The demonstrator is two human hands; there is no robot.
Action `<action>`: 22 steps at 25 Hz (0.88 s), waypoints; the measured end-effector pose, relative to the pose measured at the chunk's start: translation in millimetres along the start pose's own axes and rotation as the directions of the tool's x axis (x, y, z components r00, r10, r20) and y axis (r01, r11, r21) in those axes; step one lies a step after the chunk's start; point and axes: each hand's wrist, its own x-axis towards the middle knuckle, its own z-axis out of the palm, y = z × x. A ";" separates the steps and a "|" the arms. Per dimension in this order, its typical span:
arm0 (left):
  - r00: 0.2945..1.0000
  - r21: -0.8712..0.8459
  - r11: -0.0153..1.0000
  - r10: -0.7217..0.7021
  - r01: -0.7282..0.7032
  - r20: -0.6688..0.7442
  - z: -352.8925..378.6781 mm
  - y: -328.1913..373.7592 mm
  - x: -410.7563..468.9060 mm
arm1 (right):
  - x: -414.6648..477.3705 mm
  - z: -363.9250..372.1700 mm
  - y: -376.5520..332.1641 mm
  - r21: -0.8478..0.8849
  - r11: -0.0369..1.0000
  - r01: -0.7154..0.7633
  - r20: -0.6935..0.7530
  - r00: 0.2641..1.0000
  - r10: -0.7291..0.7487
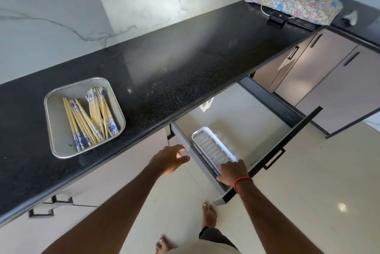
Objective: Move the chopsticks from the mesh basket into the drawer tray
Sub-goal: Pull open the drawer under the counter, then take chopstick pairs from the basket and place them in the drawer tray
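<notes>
The chopsticks (pixel 90 118) are lying heaped in the mesh basket (pixel 58 130) on the tabletop (pixel 185 68), up and to the left of the left hand (pixel 171 160), their long axes running roughly toward and away from the person. That hand, the nearer one, is hovering empty with fingers loosely spread. The right hand (pixel 233 173) is curling its fingers over the near end of the white tray (pixel 209 146) in the open drawer (pixel 246 126). Only the tabletop edge is lying between
</notes>
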 end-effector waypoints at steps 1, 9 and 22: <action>1.000 0.015 1.000 0.003 -0.003 -0.009 -1.3 -1.5 -4.1 | -2.3 -2.7 -3.2 0.022 1.000 -0.001 -0.055 0.998 0.002; 0.967 0.217 0.972 0.133 -0.085 -0.217 -29.0 -6.4 -32.8 | -17.9 -48.9 -53.6 0.164 0.980 0.111 -0.413 0.910 -0.034; 0.844 0.079 0.996 0.081 -0.046 -0.531 -120.9 -46.6 -95.6 | -30.9 -162.9 -144.4 0.198 0.921 0.334 -0.672 0.730 -0.121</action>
